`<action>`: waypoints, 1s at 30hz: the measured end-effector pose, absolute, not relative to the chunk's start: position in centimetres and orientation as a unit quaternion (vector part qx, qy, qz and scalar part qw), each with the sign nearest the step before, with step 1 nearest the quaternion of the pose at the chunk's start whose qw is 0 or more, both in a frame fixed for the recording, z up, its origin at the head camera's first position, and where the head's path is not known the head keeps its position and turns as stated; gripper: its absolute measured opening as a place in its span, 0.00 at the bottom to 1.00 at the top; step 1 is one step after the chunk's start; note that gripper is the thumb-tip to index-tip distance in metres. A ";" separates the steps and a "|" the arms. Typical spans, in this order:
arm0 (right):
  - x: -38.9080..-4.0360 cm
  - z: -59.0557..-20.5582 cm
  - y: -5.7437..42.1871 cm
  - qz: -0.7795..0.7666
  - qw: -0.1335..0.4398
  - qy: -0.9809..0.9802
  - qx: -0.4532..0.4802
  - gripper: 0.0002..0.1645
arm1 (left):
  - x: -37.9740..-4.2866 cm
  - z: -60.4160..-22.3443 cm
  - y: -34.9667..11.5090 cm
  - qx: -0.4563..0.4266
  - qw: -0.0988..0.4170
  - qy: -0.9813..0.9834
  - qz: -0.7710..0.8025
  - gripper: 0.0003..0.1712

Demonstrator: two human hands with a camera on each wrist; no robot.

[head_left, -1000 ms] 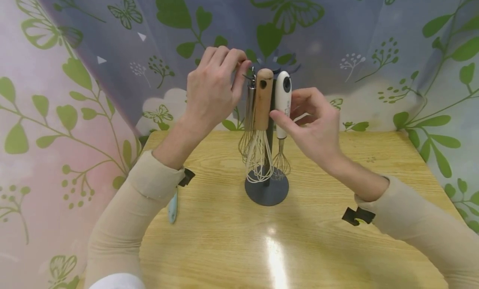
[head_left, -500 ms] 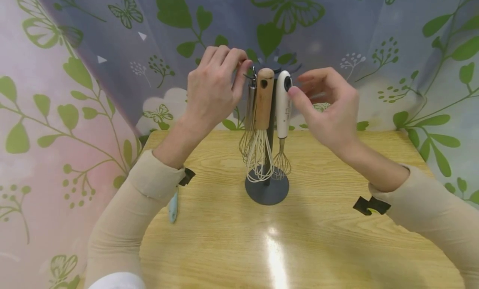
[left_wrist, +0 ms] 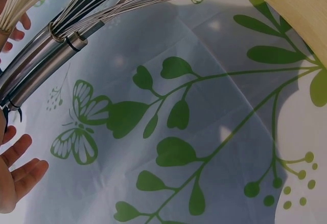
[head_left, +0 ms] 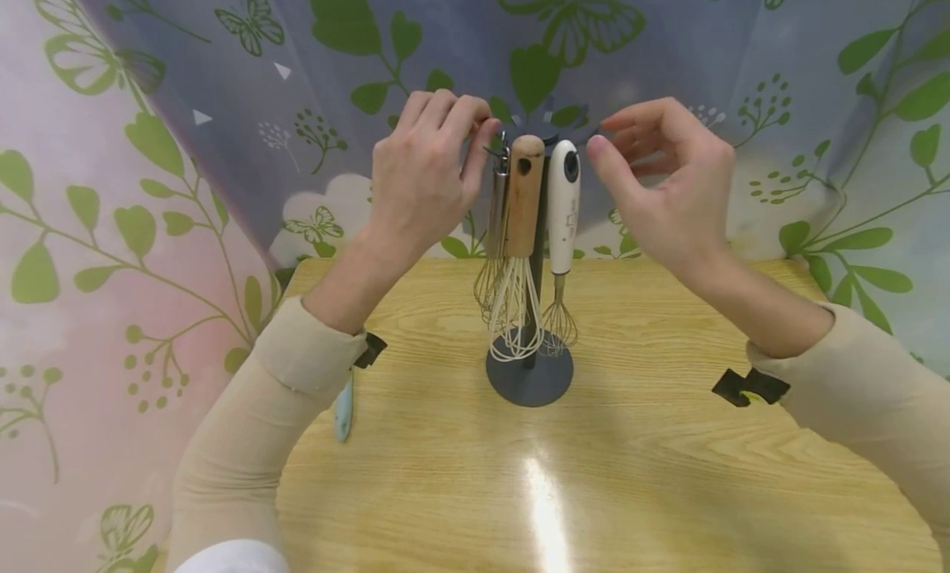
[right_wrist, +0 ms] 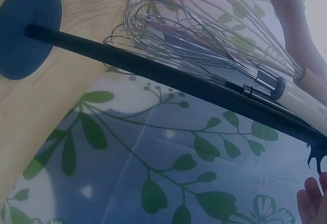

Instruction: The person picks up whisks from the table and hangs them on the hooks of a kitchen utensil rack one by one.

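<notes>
Several whisks hang from a dark stand [head_left: 529, 385] in the head view. They include a wooden-handled whisk [head_left: 524, 198], a white-handled whisk [head_left: 564, 218] and a metal-handled whisk [head_left: 496, 214]. My left hand [head_left: 426, 165] pinches at the stand's top left, by the hooks, its thumb against the bent index finger. My right hand [head_left: 671, 177] is beside the stand's top right, thumb and index fingertips at the end of a hook and a gap between them. In the right wrist view, fingers [right_wrist: 311, 199] show just below a dark hook [right_wrist: 315, 158].
A light blue handle [head_left: 343, 412] lies on the wooden table [head_left: 631, 474] by the left sleeve, partly hidden by it. A patterned curtain [head_left: 445, 29] stands behind and at both sides. Black wrist mounts [head_left: 750, 387] stick out from the sleeves.
My right hand has let go of the white-handled whisk and moved up and right to the hook's end. The whisk stays hanging. My left hand stays in place.
</notes>
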State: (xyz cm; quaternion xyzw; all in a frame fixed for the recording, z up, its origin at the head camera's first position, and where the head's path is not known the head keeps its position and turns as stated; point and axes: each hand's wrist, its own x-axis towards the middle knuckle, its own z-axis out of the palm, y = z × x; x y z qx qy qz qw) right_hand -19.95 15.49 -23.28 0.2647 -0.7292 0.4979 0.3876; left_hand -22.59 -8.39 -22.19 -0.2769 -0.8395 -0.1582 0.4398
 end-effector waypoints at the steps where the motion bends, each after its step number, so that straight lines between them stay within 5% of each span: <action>1: -20.0 -23.2 15.6 0.491 0.387 -0.733 0.268 0.16 | -22.6 -22.2 -8.4 -0.277 0.440 -0.839 -0.158 0.24; 30: -21.2 -22.6 16.1 0.443 0.381 -0.757 0.294 0.13 | -22.2 -22.2 -8.2 -0.288 0.447 -0.833 -0.152 0.24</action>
